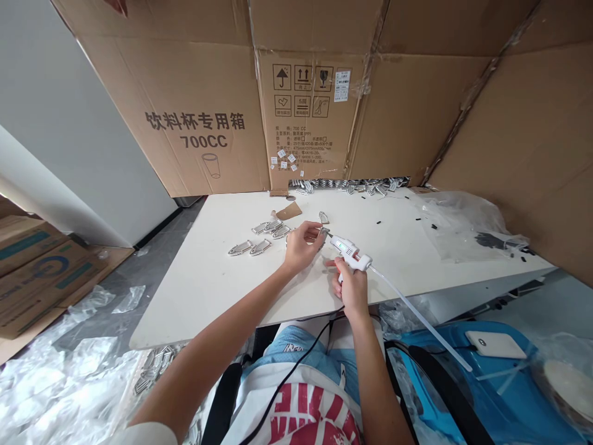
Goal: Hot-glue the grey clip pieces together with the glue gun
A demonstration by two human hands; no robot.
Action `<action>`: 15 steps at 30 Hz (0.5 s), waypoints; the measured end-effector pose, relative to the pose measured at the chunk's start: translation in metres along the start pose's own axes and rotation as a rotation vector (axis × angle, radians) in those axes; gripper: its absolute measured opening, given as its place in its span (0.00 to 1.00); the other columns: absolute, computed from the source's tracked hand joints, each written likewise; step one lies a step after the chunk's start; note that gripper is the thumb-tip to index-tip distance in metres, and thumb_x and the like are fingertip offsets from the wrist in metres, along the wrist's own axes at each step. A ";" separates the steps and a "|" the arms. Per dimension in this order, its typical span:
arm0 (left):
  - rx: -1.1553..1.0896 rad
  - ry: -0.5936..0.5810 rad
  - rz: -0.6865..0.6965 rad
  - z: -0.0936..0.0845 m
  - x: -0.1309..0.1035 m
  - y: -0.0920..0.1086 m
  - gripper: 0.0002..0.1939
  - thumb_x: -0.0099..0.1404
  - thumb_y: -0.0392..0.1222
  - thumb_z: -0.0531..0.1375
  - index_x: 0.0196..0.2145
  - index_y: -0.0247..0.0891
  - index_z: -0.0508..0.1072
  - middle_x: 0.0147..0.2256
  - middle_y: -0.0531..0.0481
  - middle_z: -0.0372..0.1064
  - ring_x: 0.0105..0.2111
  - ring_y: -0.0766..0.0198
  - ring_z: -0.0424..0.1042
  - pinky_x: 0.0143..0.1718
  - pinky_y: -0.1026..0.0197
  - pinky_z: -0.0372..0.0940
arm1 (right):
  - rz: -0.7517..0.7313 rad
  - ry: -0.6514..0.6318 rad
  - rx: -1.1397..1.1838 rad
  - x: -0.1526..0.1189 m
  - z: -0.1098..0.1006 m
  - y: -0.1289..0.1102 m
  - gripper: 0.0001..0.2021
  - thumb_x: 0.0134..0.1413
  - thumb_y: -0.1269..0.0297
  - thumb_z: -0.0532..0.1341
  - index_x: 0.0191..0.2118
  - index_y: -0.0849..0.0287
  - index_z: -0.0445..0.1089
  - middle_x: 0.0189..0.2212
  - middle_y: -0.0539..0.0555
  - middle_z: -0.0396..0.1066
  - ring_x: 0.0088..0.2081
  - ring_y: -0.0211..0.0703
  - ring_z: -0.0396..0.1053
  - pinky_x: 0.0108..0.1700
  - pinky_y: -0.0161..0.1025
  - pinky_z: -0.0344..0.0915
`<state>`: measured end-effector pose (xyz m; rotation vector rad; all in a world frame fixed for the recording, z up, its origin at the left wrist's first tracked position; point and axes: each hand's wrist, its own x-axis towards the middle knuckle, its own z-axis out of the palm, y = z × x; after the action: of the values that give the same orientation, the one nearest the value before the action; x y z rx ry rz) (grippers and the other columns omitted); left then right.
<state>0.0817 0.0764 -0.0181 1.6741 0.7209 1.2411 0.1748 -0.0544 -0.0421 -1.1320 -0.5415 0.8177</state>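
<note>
My right hand [351,285] is wrapped round the handle of a white hot glue gun [348,251], which has a long glue stick [417,314] trailing out of its back. The gun's nozzle points at a small silvery carabiner-like metal piece [325,231] pinched in the fingers of my left hand [303,246]. Nozzle and piece are very close; whether they touch I cannot tell. Left of my left hand, several silver carabiner-like clips [260,247] lie on the white table. One more clip [323,217] rests just beyond my fingertips.
Cardboard walls [306,111] stand behind the white table [194,290]. A heap of metal clips [352,185] lies along the back edge. Small black pieces [434,227] and a clear plastic bag [467,222] are at the right. A blue stool [504,383] holds a white power bank [495,345].
</note>
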 end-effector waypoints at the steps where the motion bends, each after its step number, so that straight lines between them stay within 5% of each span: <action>1: 0.046 -0.004 0.048 -0.001 -0.001 0.001 0.13 0.64 0.45 0.73 0.46 0.41 0.81 0.37 0.46 0.81 0.36 0.59 0.79 0.45 0.55 0.75 | -0.003 -0.009 -0.008 0.000 0.000 0.001 0.15 0.55 0.52 0.70 0.40 0.56 0.71 0.36 0.53 0.81 0.14 0.27 0.52 0.14 0.30 0.46; 10: 0.137 -0.010 0.102 -0.003 -0.005 0.000 0.11 0.66 0.44 0.70 0.46 0.42 0.81 0.37 0.47 0.81 0.36 0.58 0.80 0.45 0.54 0.76 | 0.027 -0.037 -0.097 0.001 0.001 0.000 0.14 0.54 0.53 0.70 0.38 0.53 0.68 0.31 0.49 0.79 0.14 0.29 0.50 0.13 0.31 0.46; 15: 0.068 0.221 0.082 -0.012 0.012 0.011 0.15 0.64 0.44 0.71 0.47 0.40 0.81 0.40 0.44 0.82 0.38 0.58 0.81 0.44 0.56 0.75 | 0.089 -0.110 0.048 0.000 -0.008 -0.006 0.17 0.53 0.50 0.73 0.37 0.56 0.70 0.31 0.51 0.79 0.13 0.26 0.48 0.13 0.30 0.43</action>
<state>0.0733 0.0860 -0.0019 1.6515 0.8422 1.4907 0.1819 -0.0602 -0.0396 -1.0777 -0.5628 0.9694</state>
